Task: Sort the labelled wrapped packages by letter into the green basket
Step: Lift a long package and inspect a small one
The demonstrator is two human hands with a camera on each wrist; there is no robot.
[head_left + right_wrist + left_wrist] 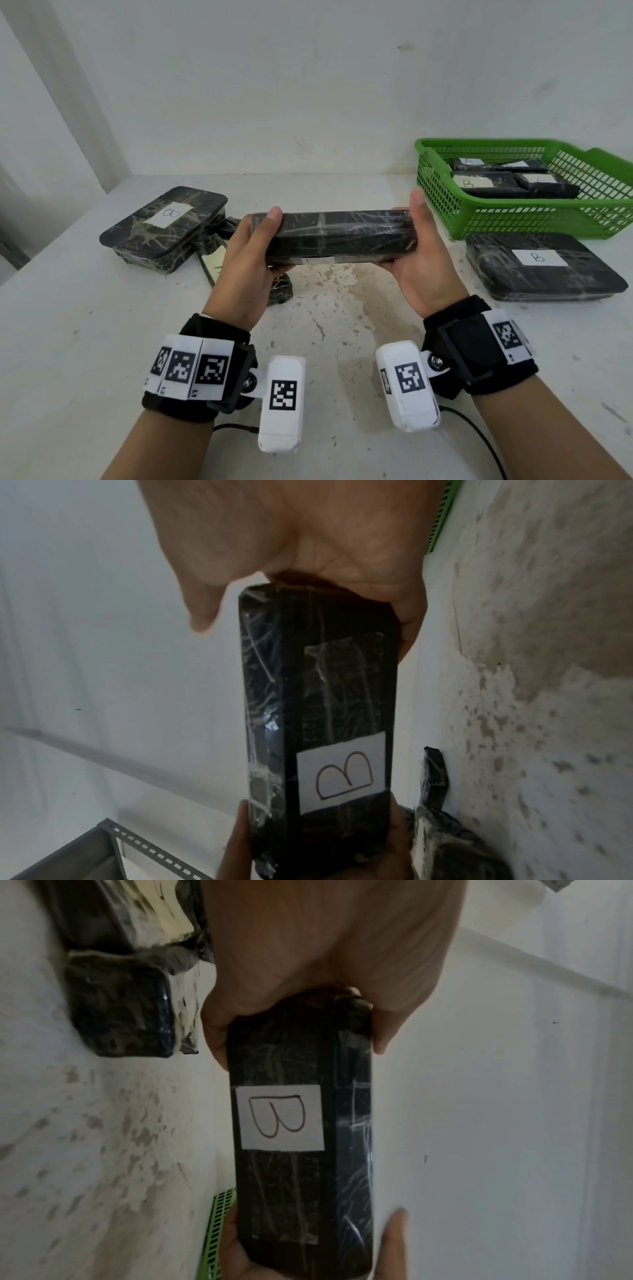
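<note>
Long black wrapped package [337, 236] held level above tabletop, left hand [251, 255] and right hand [416, 263] gripping its ends; white "B" label [280, 1117] on underside. Green basket [534, 219] far right holds several labelled packages [486, 183]. Two "B" packages on tabletop: one left [164, 228], one right [543, 265] just before basket.

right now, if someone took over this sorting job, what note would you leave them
Left hand and right hand each grip one end of a long black wrapped package, held above the table; its label reads B.
Done: several labelled packages already lie in the green basket, one marked B; the other labels are not readable.
Left: the held package, a B package at the left, another B package in front of the basket, and smaller wrapped ones behind the left hand.
</note>
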